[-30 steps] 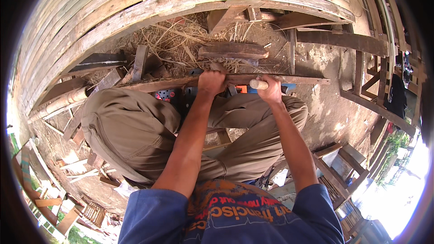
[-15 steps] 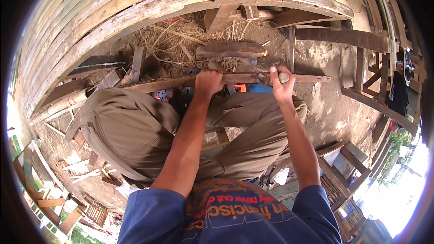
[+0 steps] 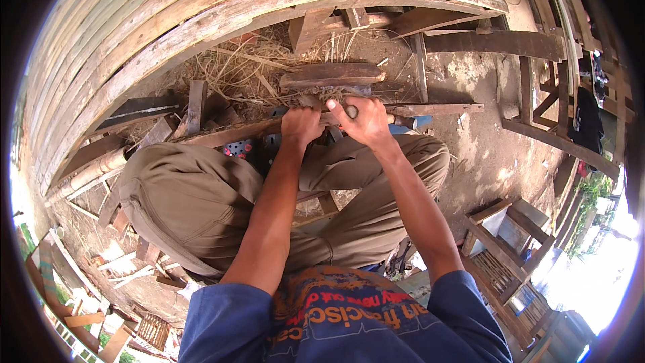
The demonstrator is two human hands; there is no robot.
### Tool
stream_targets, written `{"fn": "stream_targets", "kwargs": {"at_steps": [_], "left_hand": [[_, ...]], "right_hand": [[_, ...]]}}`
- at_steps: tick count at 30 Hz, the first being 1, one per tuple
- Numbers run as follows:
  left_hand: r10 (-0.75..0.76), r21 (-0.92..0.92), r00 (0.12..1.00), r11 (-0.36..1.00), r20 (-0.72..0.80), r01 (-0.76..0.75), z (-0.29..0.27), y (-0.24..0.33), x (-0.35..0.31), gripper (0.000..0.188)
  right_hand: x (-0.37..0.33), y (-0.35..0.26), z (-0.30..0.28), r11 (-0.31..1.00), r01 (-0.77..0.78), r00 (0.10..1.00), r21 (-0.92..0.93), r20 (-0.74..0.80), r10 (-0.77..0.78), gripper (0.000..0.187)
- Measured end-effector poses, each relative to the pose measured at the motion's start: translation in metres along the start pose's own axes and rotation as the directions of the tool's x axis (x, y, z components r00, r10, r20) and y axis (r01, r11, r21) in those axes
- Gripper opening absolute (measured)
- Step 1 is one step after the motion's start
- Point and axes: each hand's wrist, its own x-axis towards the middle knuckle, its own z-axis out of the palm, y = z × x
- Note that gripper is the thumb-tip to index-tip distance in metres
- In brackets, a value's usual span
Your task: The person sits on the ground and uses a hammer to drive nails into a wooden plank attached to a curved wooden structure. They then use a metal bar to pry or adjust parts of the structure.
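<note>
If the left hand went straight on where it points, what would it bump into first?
Probably the wood block beyond the plank, but depth is unclear: it may lie lower, so the left hand might pass over.

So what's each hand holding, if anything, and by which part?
Right hand: a wooden handle, gripped near its round end. Left hand: closed at the long board, exact hold hidden.

A block (image 3: 332, 74) lies just beyond the board (image 3: 437, 109).
</note>
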Motion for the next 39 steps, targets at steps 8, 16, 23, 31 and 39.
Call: {"fn": "stream_targets", "kwargs": {"at_steps": [8,16,23,31,39], "left_hand": [[0.004,-0.017,0.997,1.0,-0.074,-0.006,0.009,-0.002,0.0,0.028],[-0.115,-0.119,0.992,0.985,0.051,0.121,-0.004,0.001,0.002,0.036],[-0.13,-0.218,0.991,0.967,0.036,0.135,0.016,-0.012,0.001,0.044],[-0.095,-0.216,0.995,0.973,-0.027,0.087,0.027,-0.013,0.003,0.053],[-0.193,-0.244,0.981,0.95,0.027,0.193,-0.016,0.003,-0.007,0.047]], "right_hand": [[0.0,-0.002,0.017,0.991,0.096,0.992,0.09,-0.088,-0.088,0.041],[0.006,-0.015,0.044,0.986,0.057,0.996,-0.156,-0.058,-0.067,0.043],[0.013,-0.027,0.073,0.962,-0.044,0.989,-0.271,0.123,0.08,0.061],[0.016,-0.016,0.098,0.94,0.009,0.999,-0.342,0.039,0.004,0.053],[0.012,-0.026,0.044,0.949,-0.047,0.916,-0.312,0.366,0.165,0.047]]}}
